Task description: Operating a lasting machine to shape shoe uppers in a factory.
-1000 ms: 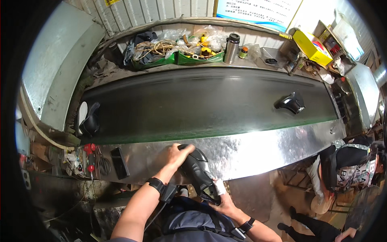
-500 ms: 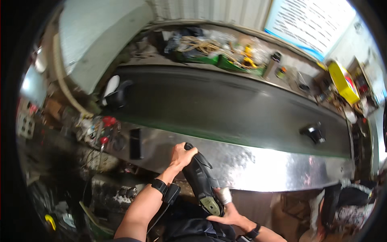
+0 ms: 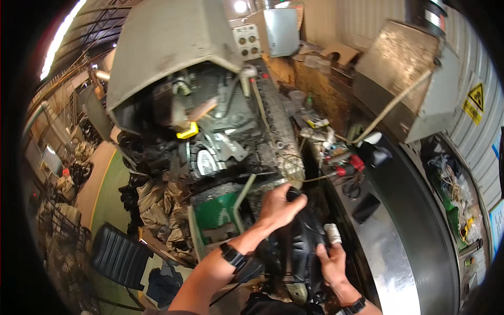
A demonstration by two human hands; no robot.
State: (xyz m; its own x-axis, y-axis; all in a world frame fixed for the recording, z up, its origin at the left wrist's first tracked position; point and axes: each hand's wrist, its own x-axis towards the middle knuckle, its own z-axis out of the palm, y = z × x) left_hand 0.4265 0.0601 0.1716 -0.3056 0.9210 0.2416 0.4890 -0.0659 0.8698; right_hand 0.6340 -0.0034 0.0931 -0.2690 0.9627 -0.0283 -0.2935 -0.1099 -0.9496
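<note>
A black shoe (image 3: 300, 244), with a pale greenish piece (image 3: 296, 292) at its near end, is held lengthwise in front of my body. My left hand (image 3: 278, 209) is closed around its dark far end, thumb over the top. My right hand (image 3: 333, 263) grips the shoe's right side lower down, its thumb against the black surface. One right finger wears a white wrap (image 3: 332, 233). The fingers beneath the shoe are hidden.
A large machine with a grey hood (image 3: 176, 44) stands ahead, with a yellow part (image 3: 187, 130) inside. To the right run a metal ledge (image 3: 386, 262) and a dark conveyor belt (image 3: 420, 210). A black phone (image 3: 366, 208) lies on the ledge. A black chair (image 3: 119, 255) stands left.
My view has swung left from the conveyor to the machine, and the shoe has come round with my hands. My right hand has shifted from the greenish end to the shoe's side.
</note>
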